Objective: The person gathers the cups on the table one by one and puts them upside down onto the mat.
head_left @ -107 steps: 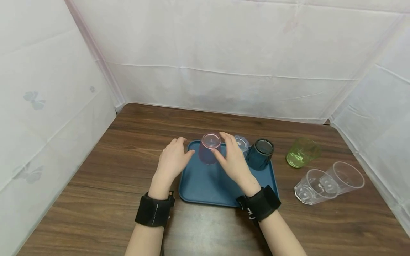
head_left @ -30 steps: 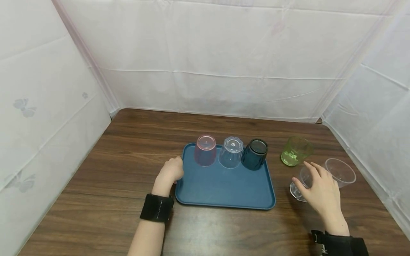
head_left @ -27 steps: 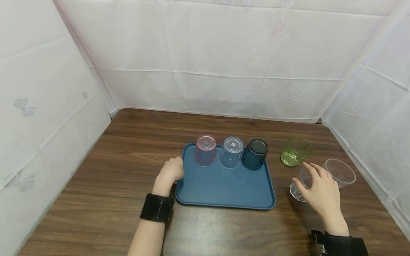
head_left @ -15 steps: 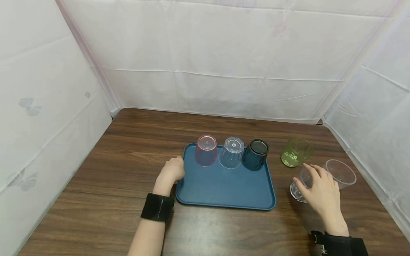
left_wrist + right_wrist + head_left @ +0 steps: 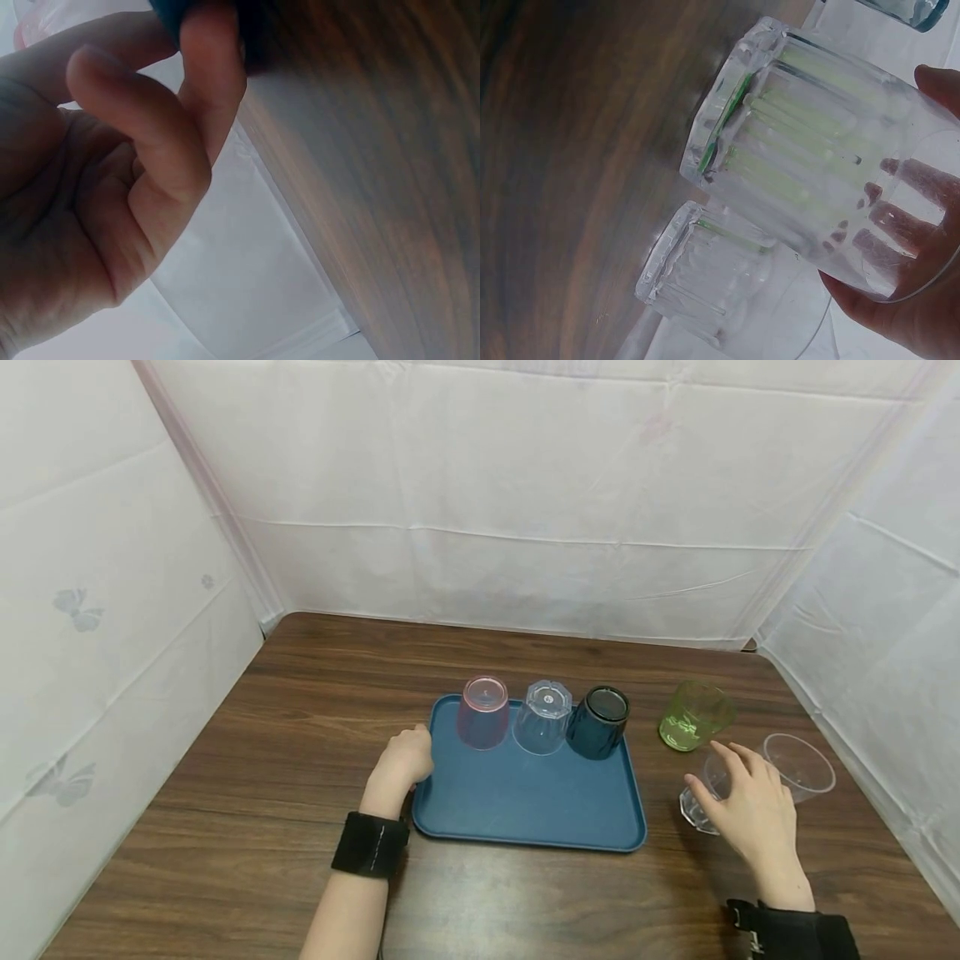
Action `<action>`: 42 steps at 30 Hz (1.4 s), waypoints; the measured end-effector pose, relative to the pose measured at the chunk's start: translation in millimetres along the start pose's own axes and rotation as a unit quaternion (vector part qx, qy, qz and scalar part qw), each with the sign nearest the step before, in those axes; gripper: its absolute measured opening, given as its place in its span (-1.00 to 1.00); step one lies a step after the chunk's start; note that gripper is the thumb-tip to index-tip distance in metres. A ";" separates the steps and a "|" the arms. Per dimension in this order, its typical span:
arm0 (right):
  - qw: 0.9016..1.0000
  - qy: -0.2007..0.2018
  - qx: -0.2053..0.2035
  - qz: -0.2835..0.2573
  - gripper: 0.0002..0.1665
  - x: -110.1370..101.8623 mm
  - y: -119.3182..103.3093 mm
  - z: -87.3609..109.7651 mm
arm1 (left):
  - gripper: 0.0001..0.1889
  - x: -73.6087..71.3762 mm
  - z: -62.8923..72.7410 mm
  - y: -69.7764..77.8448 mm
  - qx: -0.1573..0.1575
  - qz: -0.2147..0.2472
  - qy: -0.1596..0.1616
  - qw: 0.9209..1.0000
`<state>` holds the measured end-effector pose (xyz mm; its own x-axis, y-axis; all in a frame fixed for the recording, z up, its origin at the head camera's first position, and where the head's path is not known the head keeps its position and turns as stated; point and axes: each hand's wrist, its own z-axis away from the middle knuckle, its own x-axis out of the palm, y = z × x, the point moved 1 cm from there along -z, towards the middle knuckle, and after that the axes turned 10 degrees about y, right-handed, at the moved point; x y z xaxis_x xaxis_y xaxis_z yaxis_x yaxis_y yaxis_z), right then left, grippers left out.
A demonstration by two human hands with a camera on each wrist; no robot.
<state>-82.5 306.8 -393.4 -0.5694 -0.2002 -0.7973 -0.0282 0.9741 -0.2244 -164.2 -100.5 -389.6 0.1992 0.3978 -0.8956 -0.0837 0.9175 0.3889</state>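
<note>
A blue tray (image 5: 525, 802) lies mid-table with three cups upside down along its far edge: pink (image 5: 482, 714), clear faceted (image 5: 542, 720) and dark teal (image 5: 597, 725). My left hand (image 5: 405, 762) sits at the tray's left rim, fingers (image 5: 214, 82) curled, pinching the dark edge (image 5: 202, 11). To the right of the tray, my right hand (image 5: 742, 802) grips a clear faceted glass (image 5: 696, 808) (image 5: 810, 172) lying on its side on the table. My fingertips (image 5: 900, 225) show through its wall.
A green cup (image 5: 693, 718) lies on its side beyond my right hand. A clear cup (image 5: 801, 764) lies just right of it, and another clear glass (image 5: 705, 277) shows beside the held one. White cloth walls enclose the wooden table (image 5: 315, 693) on three sides.
My right hand has left the pink cup on the tray and now grips the clear glass at right. My left hand has closed on the tray rim. Nothing has moved over the last second.
</note>
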 end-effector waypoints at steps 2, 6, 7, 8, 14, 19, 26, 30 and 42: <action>1.000 -0.002 0.005 0.000 -0.34 0.0 -0.6 -0.2 | -0.50 0.0 0.1 0.0 0.000 -0.001 0.001 1.000; 1.000 -0.009 0.011 0.003 -0.36 -0.4 -2.1 -0.9 | -0.50 0.6 0.0 0.3 -0.001 -0.006 0.002 1.000; 1.000 -0.011 0.012 0.003 -0.36 -0.6 -2.4 -1.1 | -0.51 0.8 0.0 0.6 0.000 -0.010 0.004 1.000; 1.000 -0.011 0.013 0.004 -0.36 -0.8 -2.6 -1.3 | -0.51 1.2 -0.2 0.9 0.003 -0.015 0.006 1.000; 1.000 -0.012 0.019 0.004 -0.36 -1.4 -3.5 -1.6 | -0.55 1.9 -0.9 1.4 0.012 -0.032 0.015 0.999; 1.000 -0.002 0.023 -0.001 -0.36 -1.7 -4.0 -1.7 | -0.54 1.3 -1.0 1.8 0.011 -0.029 0.013 0.999; 1.000 0.007 0.027 -0.006 -0.36 -2.9 -4.3 -2.4 | -0.53 0.9 -0.8 1.9 0.013 -0.025 0.014 1.000; 0.999 0.011 0.035 -0.012 -0.36 -4.0 -5.0 -3.1 | -0.53 0.8 -1.2 1.5 0.012 -0.023 0.014 1.000; 0.997 0.008 0.073 -0.038 -0.38 -5.3 -7.7 -3.9 | -0.46 -0.6 0.0 -2.7 0.005 0.010 -0.003 1.000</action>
<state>-82.5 300.7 -385.3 -0.5839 -0.2703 -0.7655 0.0470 0.9301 -0.3642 -164.1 -103.2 -390.1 0.2027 0.4162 -0.8864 -0.0789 0.9092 0.4088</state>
